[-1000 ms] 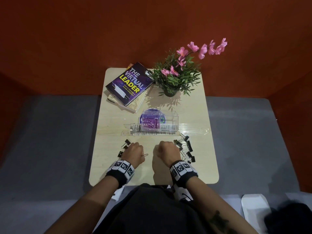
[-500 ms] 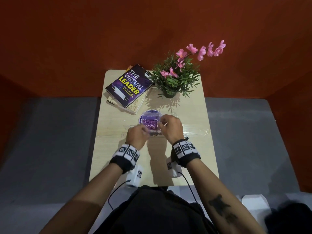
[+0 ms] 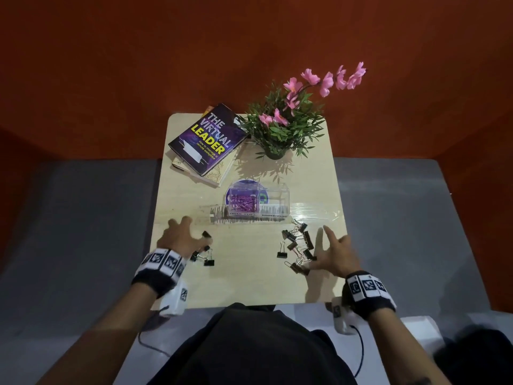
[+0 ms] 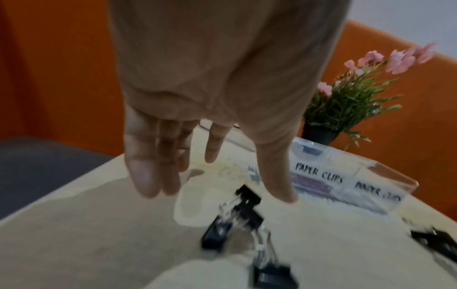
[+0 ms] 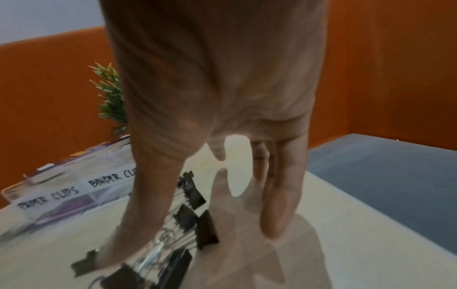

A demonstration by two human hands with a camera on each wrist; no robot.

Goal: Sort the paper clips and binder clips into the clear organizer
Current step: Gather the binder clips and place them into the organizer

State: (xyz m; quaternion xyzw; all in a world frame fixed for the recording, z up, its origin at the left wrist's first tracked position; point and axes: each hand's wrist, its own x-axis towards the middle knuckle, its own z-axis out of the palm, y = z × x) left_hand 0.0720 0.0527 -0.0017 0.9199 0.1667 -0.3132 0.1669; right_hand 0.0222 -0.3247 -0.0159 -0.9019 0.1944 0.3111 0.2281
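1. Head view: the clear organizer (image 3: 258,202) stands in the middle of the pale surface (image 3: 249,279), with pink paper clips (image 3: 243,203) in its left compartment. Behind it lie a book (image 3: 206,138) and a potted plant (image 3: 286,126).
2. Head view: the left hand (image 3: 179,237) is spread flat with straight fingers near the left edge of the surface and holds nothing. A small group of black binder clips (image 3: 204,255) lies just beside its thumb, on the inner side.
3. Head view: the right hand (image 3: 334,255) is likewise spread wide and empty near the right edge. A larger cluster of binder clips (image 3: 298,245) lies just left of it, between the hand and the middle of the surface; the thumb reaches in among the nearest ones.
4. Left wrist view: the left hand (image 4: 210,93) hangs with its fingers (image 4: 146,176) straight above the surface, gripping nothing. Binder clips (image 4: 237,215) lie below the thumb. Beyond them the organizer (image 4: 346,176) shows a label reading "PAPER CLIPS".
5. Right wrist view: the right hand (image 5: 217,88) has its fingers (image 5: 279,205) extended, holding nothing. Its thumb comes down at the binder clips (image 5: 193,221), though blur hides whether it touches them. The organizer (image 5: 74,185), with labels for paper clips and binder clips, sits to the left.
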